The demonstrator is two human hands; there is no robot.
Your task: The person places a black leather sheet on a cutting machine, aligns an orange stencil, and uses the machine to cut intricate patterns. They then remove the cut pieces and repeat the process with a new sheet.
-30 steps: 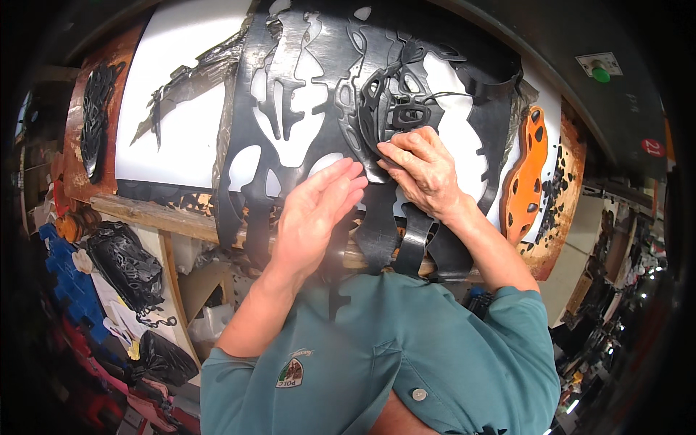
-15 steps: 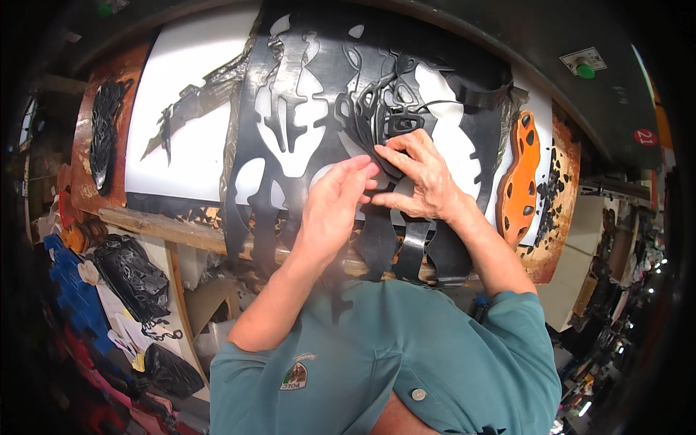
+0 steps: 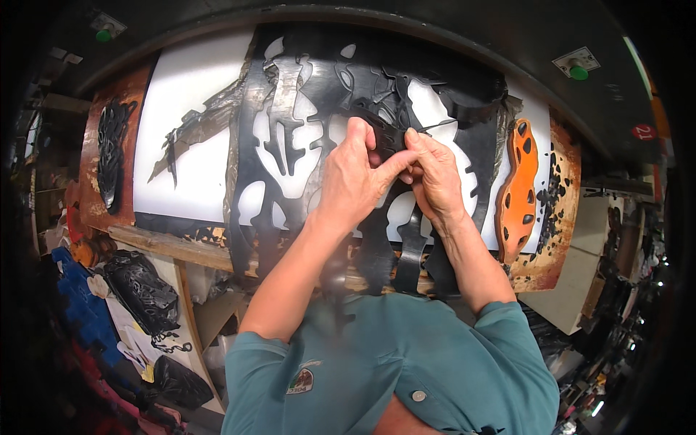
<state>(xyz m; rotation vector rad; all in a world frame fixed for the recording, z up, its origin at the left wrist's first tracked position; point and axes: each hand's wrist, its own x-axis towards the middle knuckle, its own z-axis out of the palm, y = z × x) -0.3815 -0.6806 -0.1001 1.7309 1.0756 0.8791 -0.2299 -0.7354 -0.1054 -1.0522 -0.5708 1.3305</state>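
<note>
Both hands meet over a black sheet (image 3: 330, 101) full of cut-out openings, spread on a white board (image 3: 190, 72). Between them is a small stack of thin black cut-out pieces (image 3: 383, 135), their slotted edges showing. My left hand (image 3: 357, 172) is wrapped round the stack's near left side, thumb reaching across it. The fingers of my right hand (image 3: 437, 174) pinch its right edge, and a thin black strip (image 3: 437, 126) juts out beyond them. An orange cutting die (image 3: 517, 194) with dark oval openings lies to the right.
Black scraps (image 3: 552, 185) litter the brown bench (image 3: 565, 239) at the right. A pile of black cut pieces (image 3: 114, 148) lies at the far left. Torn strips hang over the wooden front rail (image 3: 163, 245). A dark machine beam (image 3: 435, 32) with green buttons (image 3: 578, 72) spans the back.
The black pieces, fanned out on the sheet before, are now gathered into a stack in both hands. My left hand has moved up and right and closed round it; the view has shifted slightly.
</note>
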